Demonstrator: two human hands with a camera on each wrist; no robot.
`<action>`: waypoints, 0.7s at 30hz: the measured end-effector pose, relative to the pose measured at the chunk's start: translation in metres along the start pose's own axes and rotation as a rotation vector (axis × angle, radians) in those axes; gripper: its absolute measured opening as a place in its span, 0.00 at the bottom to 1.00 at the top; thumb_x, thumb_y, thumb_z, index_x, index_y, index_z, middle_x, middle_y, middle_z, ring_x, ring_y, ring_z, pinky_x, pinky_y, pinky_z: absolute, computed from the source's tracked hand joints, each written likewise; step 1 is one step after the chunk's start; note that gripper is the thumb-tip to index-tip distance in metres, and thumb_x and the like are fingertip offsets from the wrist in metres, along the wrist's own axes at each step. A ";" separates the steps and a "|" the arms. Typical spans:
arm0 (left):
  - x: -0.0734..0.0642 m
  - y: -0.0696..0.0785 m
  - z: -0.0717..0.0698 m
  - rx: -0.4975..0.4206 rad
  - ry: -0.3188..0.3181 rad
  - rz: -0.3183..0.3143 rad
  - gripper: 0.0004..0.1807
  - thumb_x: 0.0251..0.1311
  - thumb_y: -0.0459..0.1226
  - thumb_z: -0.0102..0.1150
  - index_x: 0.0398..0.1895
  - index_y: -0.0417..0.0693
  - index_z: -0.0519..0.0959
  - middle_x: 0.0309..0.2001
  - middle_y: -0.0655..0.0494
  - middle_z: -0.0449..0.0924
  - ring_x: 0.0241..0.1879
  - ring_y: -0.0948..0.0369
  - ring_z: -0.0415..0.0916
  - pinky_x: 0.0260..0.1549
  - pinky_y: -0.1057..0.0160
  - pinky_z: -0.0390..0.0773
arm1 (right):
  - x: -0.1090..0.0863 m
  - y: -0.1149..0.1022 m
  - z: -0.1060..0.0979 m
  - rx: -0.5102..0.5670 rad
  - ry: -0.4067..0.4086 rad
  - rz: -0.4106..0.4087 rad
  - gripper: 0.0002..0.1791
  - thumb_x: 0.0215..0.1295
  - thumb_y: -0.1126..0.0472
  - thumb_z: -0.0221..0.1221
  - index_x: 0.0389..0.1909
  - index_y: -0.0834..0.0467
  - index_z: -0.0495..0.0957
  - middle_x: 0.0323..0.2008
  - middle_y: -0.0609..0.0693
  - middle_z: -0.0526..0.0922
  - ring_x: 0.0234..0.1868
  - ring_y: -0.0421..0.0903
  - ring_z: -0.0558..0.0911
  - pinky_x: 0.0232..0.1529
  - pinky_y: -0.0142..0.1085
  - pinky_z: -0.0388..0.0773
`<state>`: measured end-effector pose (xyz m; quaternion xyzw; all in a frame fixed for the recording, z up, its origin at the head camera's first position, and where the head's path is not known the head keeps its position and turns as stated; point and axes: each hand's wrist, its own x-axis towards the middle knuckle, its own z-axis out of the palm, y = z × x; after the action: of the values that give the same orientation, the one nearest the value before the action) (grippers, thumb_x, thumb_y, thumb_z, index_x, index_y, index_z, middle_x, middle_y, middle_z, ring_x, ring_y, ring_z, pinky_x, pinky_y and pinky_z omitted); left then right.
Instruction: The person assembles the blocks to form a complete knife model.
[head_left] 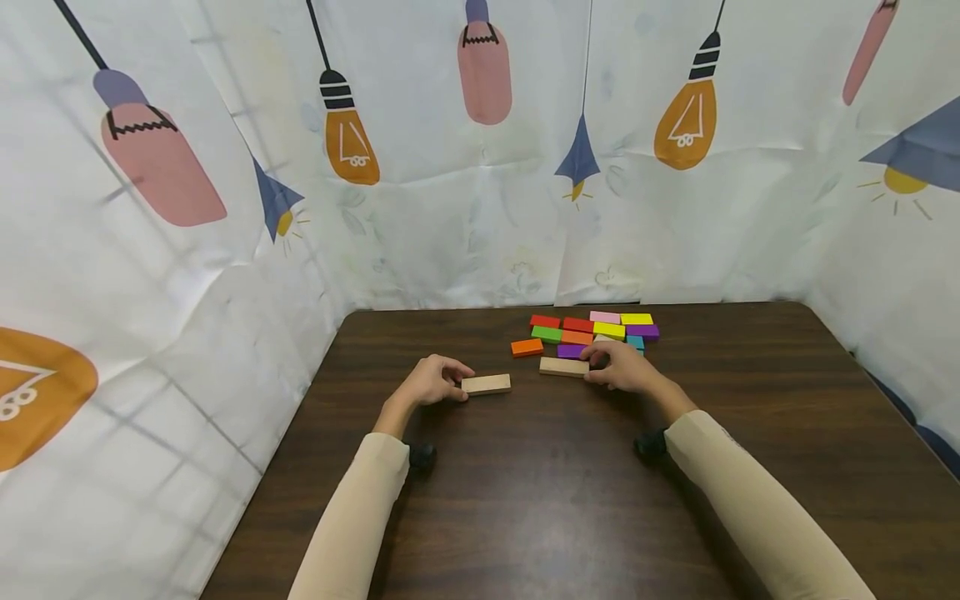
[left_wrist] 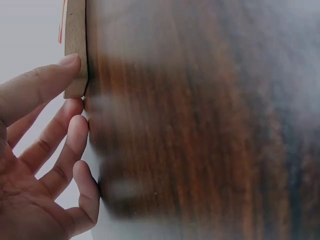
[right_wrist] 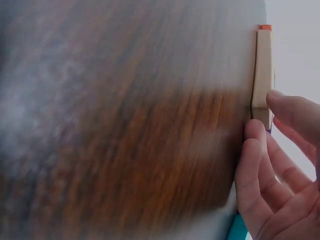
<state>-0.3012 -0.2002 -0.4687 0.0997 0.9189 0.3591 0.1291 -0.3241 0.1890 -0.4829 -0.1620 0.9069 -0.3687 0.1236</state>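
Note:
Two plain wooden blocks lie lengthwise across the dark tabletop in the head view. My left hand (head_left: 431, 381) pinches the left end of one wooden block (head_left: 487, 384) between thumb and fingers. In the left wrist view the thumb presses the side of that block (left_wrist: 75, 30), while the lower fingers rest along the tabletop. My right hand (head_left: 624, 368) grips the right end of the other wooden block (head_left: 562, 367). The right wrist view shows the thumb at the near end of this block (right_wrist: 263, 70). A gap separates the two blocks.
Behind the right block lies a cluster of coloured blocks, among them a green block (head_left: 547, 335), a pink block (head_left: 604, 317) and a yellow block (head_left: 637, 319). An orange block (head_left: 527, 347) sits at its left. A patterned cloth (head_left: 450, 242) hangs behind the table (head_left: 540, 500).

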 end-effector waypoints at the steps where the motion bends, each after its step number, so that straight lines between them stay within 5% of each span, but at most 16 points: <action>1: 0.000 0.000 0.000 -0.002 0.000 -0.003 0.19 0.53 0.35 0.78 0.50 0.55 0.89 0.45 0.56 0.85 0.45 0.58 0.79 0.45 0.57 0.81 | 0.001 -0.001 0.001 -0.003 0.005 0.012 0.19 0.66 0.59 0.69 0.56 0.57 0.81 0.51 0.61 0.81 0.32 0.47 0.81 0.34 0.38 0.85; 12: 0.000 -0.004 -0.001 -0.012 -0.013 -0.011 0.17 0.53 0.35 0.78 0.47 0.55 0.90 0.40 0.59 0.87 0.43 0.59 0.79 0.45 0.57 0.80 | 0.005 -0.006 0.005 -0.011 0.001 0.049 0.14 0.66 0.61 0.69 0.51 0.57 0.83 0.47 0.59 0.80 0.30 0.47 0.80 0.32 0.37 0.84; 21: 0.005 -0.005 -0.003 -0.034 -0.027 -0.011 0.16 0.53 0.35 0.78 0.46 0.55 0.90 0.42 0.58 0.87 0.43 0.59 0.79 0.46 0.57 0.81 | -0.002 -0.003 -0.001 -0.010 -0.055 -0.006 0.13 0.65 0.64 0.69 0.49 0.58 0.84 0.44 0.58 0.81 0.27 0.45 0.77 0.30 0.37 0.83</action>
<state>-0.3076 -0.2041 -0.4713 0.0976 0.9113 0.3727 0.1453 -0.3220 0.1884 -0.4794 -0.1754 0.9046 -0.3598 0.1468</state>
